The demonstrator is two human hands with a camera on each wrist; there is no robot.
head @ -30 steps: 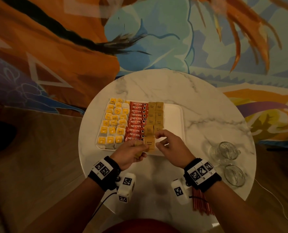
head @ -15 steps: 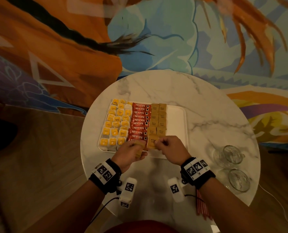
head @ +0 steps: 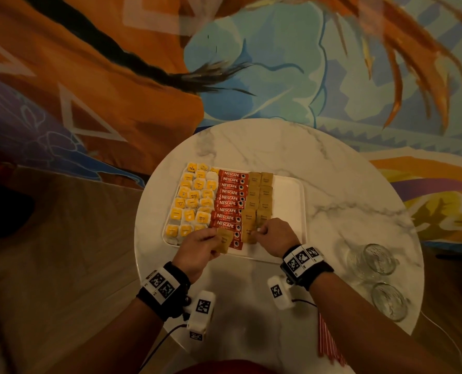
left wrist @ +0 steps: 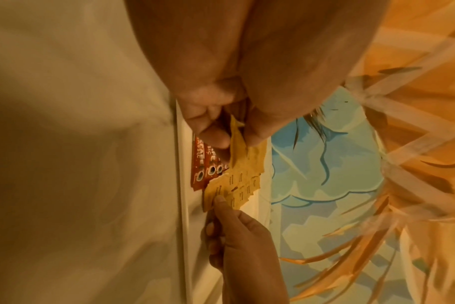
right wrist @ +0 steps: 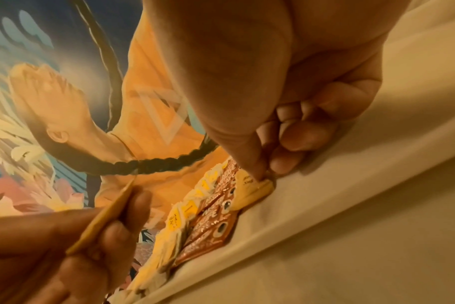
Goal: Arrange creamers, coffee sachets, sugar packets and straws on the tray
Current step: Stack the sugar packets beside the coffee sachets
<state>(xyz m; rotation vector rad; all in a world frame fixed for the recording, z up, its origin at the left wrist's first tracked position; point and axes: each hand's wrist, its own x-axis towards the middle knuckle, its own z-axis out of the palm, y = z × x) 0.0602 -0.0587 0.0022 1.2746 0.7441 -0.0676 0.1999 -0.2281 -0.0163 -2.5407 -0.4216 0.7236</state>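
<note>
Your right hand (head: 274,236) has lowered its sugar packet (head: 248,234) onto the tray (head: 289,190), fingers still pinching it; left hand (head: 197,251) fingers pinch spare packets (head: 223,241), so the sugar column nears completion.

You can read "NESCAFE CLASSIC" in white on each of the red coffee sachets (head: 230,203) stacked in the tray's middle column. On the brown sugar packets (head: 259,195) beside them, "Brown Sugar" is faintly legible. One yellow-topped creamer (head: 191,167) at the tray's far left corner reads "TEA"; the other lids are too small to read.
</note>
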